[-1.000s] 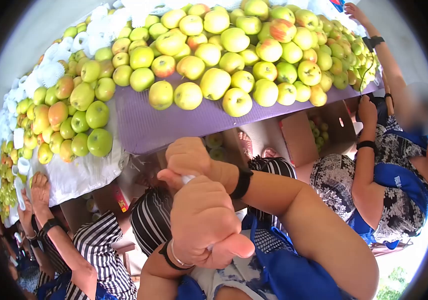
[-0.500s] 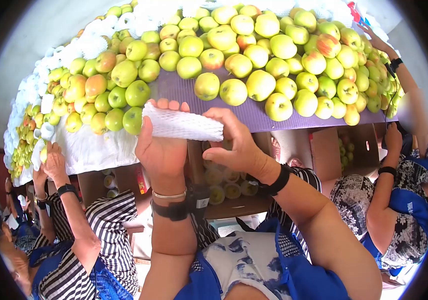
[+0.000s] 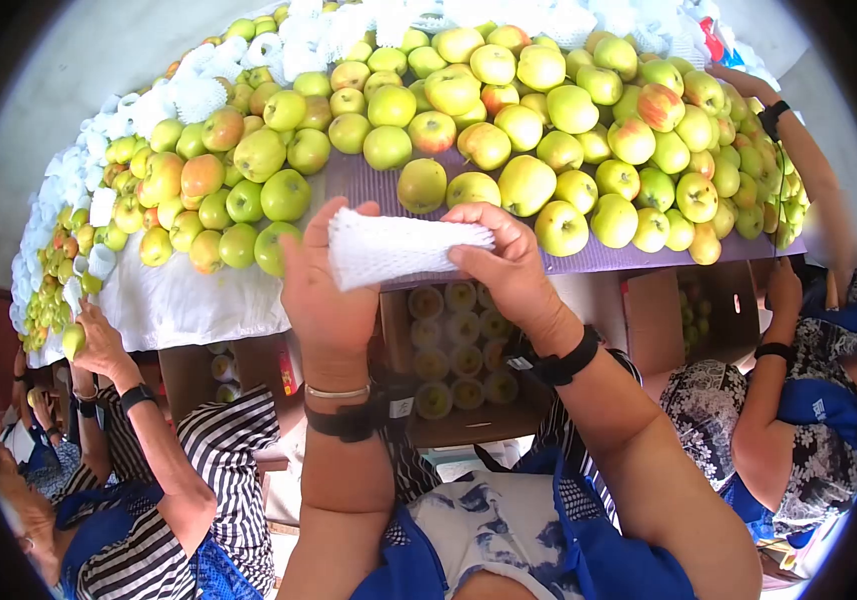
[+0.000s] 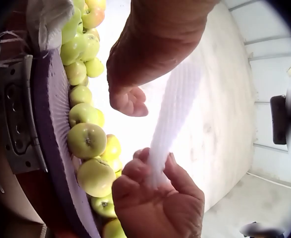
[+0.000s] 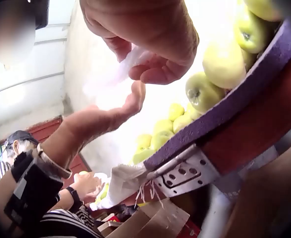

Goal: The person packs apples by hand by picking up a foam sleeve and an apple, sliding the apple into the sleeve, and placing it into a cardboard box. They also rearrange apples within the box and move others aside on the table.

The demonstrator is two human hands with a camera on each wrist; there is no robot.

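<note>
A white foam fruit net sleeve (image 3: 399,248) is stretched out crosswise in front of me, flattened, its wider end at the left. My right hand (image 3: 529,275) pinches the narrow right end between thumb and fingers, which the left wrist view also shows on the sleeve (image 4: 177,106). My left hand (image 3: 324,300) is raised palm toward me behind the wide end, fingers loosely extended and partly hidden by the net. In the right wrist view the left hand (image 5: 103,121) reaches toward the sleeve with fingers fairly straight. Just beyond both hands lie green-yellow apples (image 3: 527,183).
Apples are heaped on a table with a purple ridged cover (image 3: 589,258) and a white sheet (image 3: 199,305). More foam nets (image 3: 199,97) line the back. Below stands a cardboard box of packed apples (image 3: 464,330). People work on both sides; one at left holds an apple (image 3: 74,341).
My hands were first clasped one over the other lower down, then parted with the sleeve lying across the left palm. Now the right hand pinches its right end.
</note>
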